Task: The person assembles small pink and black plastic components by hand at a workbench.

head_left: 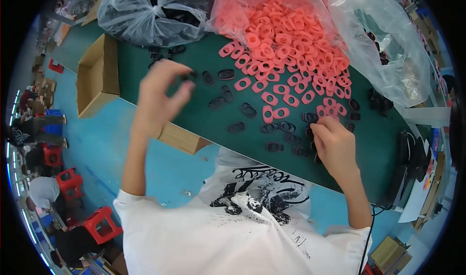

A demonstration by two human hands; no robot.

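- While the near edge of the table (378, 158) slanted down from left to right, bare green lay to the right of the right hand (337, 144), and beyond both hands the pink parts (281, 113) crowded the middle.
- The left hand (162, 93) was raised near the left edge, blurred, thumb and forefinger near each other at a small dark piece; I could not tell whether they clamped it.
- The right hand had its fingers bunched together among black parts (248, 110); whether they gripped one was hidden.
- Black parts lay scattered on the green surface, mostly between the hands.
- Blue floor (179, 183) showed past the edge; people sat or stood at the far left.
- Counted: four black parts lay just right of the left hand, three beyond the right; three bags (136, 13), two cartons (109, 61), at least three red stools (112, 232); pink parts, too many.
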